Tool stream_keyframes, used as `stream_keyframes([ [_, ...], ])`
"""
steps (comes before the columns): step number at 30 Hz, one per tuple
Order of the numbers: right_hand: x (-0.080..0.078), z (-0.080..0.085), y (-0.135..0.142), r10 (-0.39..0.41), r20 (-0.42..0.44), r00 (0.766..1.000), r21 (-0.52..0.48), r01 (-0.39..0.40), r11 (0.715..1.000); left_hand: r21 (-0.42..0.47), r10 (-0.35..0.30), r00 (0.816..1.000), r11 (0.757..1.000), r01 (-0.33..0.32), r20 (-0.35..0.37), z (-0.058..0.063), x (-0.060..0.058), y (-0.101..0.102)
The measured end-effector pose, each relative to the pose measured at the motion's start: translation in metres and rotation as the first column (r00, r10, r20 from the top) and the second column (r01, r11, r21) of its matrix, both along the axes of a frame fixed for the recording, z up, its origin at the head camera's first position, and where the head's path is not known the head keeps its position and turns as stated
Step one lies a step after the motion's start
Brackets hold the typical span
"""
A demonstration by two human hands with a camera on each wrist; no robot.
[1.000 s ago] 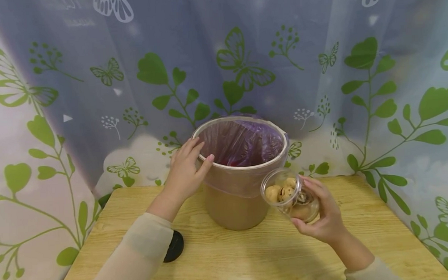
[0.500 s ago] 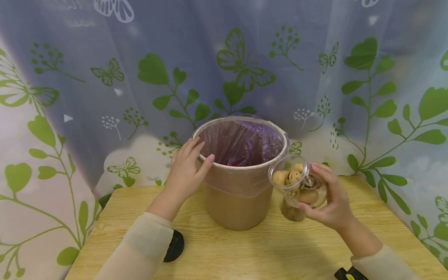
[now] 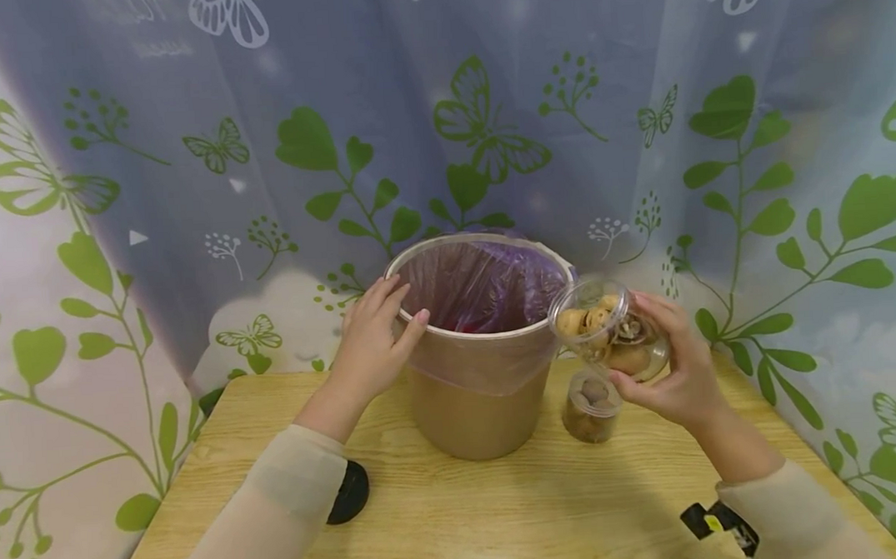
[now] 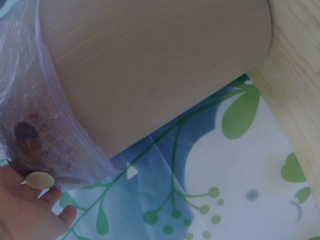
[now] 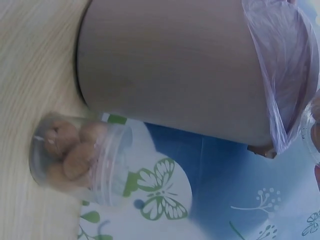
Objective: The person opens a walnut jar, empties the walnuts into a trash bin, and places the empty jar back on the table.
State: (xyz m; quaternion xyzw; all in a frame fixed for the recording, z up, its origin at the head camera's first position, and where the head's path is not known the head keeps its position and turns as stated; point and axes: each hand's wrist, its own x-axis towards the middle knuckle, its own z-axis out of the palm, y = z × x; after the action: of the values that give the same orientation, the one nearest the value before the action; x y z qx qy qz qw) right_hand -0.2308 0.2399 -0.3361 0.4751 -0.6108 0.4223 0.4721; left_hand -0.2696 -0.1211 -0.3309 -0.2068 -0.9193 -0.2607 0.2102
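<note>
A tan trash bin (image 3: 477,424) lined with a thin purple plastic bag (image 3: 504,285) stands on the table. My left hand (image 3: 371,329) rests on the bin's left rim, thumb and fingers spread along the edge. In the left wrist view that hand (image 4: 30,210) is beside the bagged rim. My right hand (image 3: 673,365) grips a clear plastic jar (image 3: 608,327), tipped with its mouth toward the bin's right rim. Walnuts (image 3: 596,319) lie inside that jar. Below it, a second clear jar (image 3: 592,407) stands upright, holding brown nuts (image 5: 75,150).
The wooden table (image 3: 458,521) ends at a blue curtain (image 3: 380,107) printed with butterflies and leaves. A black round object (image 3: 348,492) lies partly hidden by the left sleeve. A black device with a yellow mark (image 3: 717,526) is by the right sleeve.
My right hand has moved up and to the right with the tilted jar, uncovering the second jar behind it. My left hand and the bin have stayed put.
</note>
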Motion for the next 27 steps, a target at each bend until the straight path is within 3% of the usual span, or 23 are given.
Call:
stream_keyframes([
  [9,-0.008,0.012,0.007,-0.104,-0.004,0.995,0.026,0.104,0.994,0.006,-0.002,1.0,1.0,0.002,0.003,0.001,0.001,0.0],
  [27,-0.034,0.033,0.019,-0.192,-0.014,0.981,0.191,0.191,0.963,0.002,0.007,1.0,1.0,-0.007,0.009,-0.001,-0.001,0.0],
])
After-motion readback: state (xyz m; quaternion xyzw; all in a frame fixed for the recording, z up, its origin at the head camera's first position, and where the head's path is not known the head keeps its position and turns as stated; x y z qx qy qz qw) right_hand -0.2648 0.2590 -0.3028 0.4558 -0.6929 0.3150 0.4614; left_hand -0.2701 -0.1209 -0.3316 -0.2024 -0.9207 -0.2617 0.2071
